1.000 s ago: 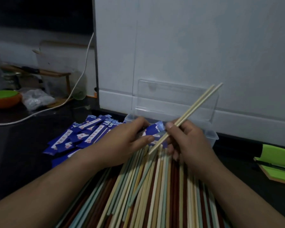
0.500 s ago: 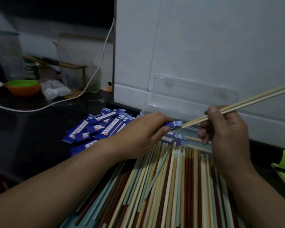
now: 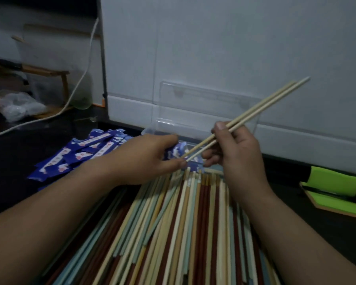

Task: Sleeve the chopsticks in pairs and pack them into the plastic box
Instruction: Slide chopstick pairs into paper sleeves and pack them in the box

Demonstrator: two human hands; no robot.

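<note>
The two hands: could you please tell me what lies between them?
In the head view: the blue sleeve that the left hand pinches, and the tips of the chopstick pair that the right hand grips.

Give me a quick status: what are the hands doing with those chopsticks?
Left hand pinches a blue sleeve. Right hand grips a pale chopstick pair, tips at the sleeve's mouth. Open plastic box behind; nothing in the way.

Blue sleeves (image 3: 74,159) bear white strips with what look like pink flowers; loose chopsticks (image 3: 183,233) are cream, teal, reddish-brown.
</note>
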